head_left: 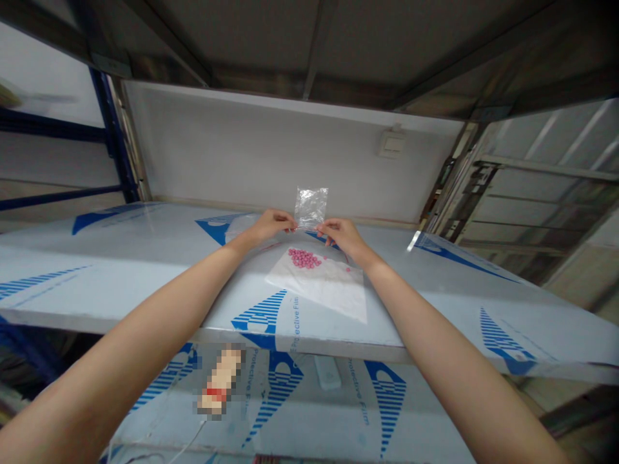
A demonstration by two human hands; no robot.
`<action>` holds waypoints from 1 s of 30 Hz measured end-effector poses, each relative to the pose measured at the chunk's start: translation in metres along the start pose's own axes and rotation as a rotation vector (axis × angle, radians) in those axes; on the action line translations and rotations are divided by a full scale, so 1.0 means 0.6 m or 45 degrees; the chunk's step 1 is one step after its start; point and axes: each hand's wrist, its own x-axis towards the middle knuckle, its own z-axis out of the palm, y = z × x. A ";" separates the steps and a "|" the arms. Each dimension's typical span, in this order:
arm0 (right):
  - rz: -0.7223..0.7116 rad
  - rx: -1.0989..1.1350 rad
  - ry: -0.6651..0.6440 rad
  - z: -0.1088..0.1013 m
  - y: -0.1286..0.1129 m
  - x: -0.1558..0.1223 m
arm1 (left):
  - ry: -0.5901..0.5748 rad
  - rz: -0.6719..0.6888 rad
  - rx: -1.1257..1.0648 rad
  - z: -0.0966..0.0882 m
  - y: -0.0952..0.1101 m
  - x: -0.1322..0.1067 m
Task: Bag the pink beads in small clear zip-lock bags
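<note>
A small clear plastic bag [312, 205] stands up above the shelf surface, its near edge between my two hands. My left hand [275, 224] pinches that edge at its left corner. At the right corner, the fingertips of my right hand [342, 236] are closed on the bag too. Just in front of the hands, a cluster of small pink beads [304, 259] lies on a white sheet [333, 293], which looks like thin paper or cloth. One stray pink bead [348, 269] sits apart near my right wrist.
The work shelf [159, 270] is covered in blue-printed protective film. A lower shelf carries a pixelated object [221, 383] with a white cable and a pale rectangular object [327, 372]. Overhead hangs a dark shelf [271, 45]. A wall switch [392, 145] is behind.
</note>
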 end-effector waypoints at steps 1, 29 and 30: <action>-0.003 0.006 -0.006 0.001 0.000 0.001 | 0.005 -0.001 0.006 0.002 0.002 -0.001; -0.065 0.195 -0.161 0.006 0.000 -0.005 | -0.155 -0.002 0.148 0.028 0.021 -0.013; -0.069 0.193 -0.164 0.006 0.000 -0.006 | -0.159 -0.005 0.131 0.030 0.019 -0.013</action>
